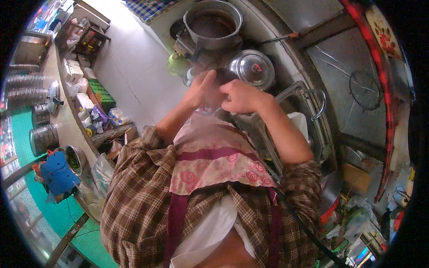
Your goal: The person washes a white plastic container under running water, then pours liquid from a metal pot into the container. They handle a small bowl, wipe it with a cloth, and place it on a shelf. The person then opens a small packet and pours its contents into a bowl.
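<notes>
My two hands are raised close together in front of the floral apron (214, 167). My left hand (201, 87) is blurred, with one digit pointing up and the rest hard to make out. My right hand (243, 96) has its fingers curled towards the left one. A hazy patch covers the gap between them, so I cannot tell whether either hand holds anything. Just beyond the right hand sits a round metal lid (253, 68) with a red knob. Farther off stands a large, deep metal pot (212, 42) with a dark inside.
A green kettle-like vessel (177, 63) stands left of the pot. At right are a curved metal faucet (322, 105) and a wire strainer (364, 89). Stacked metal containers (43, 139) and a bowl of greens (75, 160) line the left counter. A green crate (100, 95) sits below.
</notes>
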The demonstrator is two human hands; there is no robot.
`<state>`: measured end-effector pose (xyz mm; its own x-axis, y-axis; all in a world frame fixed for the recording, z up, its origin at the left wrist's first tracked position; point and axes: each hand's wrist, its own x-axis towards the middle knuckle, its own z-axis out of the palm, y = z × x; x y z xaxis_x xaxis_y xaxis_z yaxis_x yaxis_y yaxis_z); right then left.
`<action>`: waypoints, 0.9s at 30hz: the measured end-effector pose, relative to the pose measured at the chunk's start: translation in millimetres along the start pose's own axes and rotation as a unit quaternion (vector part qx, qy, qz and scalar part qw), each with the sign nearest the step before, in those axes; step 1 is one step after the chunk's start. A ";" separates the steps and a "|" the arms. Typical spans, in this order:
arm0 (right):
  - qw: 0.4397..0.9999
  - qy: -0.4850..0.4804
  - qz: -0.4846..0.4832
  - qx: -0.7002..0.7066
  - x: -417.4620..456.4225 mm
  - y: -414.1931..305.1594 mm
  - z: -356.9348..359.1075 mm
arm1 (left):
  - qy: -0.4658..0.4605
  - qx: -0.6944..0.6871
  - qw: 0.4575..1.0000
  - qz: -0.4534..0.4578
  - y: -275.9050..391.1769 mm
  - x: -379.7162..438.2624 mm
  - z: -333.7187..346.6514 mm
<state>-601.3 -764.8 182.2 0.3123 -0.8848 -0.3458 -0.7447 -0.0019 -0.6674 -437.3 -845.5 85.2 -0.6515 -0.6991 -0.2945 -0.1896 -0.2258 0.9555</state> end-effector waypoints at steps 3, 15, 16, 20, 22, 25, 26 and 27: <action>0.981 0.115 0.117 -0.108 -12.7 33.0 5.2 | 0.004 -0.017 1.000 0.006 -49.6 24.0 -11.4; 0.938 0.327 -0.059 -0.098 2.5 31.6 -6.0 | -0.154 -0.079 0.985 -0.007 5.8 3.3 14.0; 0.942 0.321 -0.043 -0.087 1.3 30.1 -7.2 | -0.170 -0.011 0.985 0.018 10.7 3.4 11.3; 0.939 0.340 0.054 -0.031 6.2 46.3 1.6 | -0.060 0.045 0.987 0.141 13.9 -3.7 14.7; 0.927 0.364 0.087 -0.038 5.7 61.8 18.9 | -0.033 0.094 0.975 0.200 22.8 -6.2 11.7; 0.925 0.344 0.117 0.111 10.9 102.0 64.8 | -0.011 0.216 0.947 0.237 37.6 -11.1 12.4; 0.917 0.370 0.087 0.121 19.4 123.8 98.6 | 0.012 0.241 0.933 0.267 38.4 -12.5 16.6; 0.906 0.370 0.091 0.184 23.8 119.3 101.1 | 0.041 0.268 0.916 0.294 36.9 -15.0 17.8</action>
<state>-623.0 -739.0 27.6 -0.3787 -0.9251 -0.0266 -0.4548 0.2110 -0.8652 -447.6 -831.3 125.1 -0.7030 -0.6472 0.2948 -0.1718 0.5569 0.8126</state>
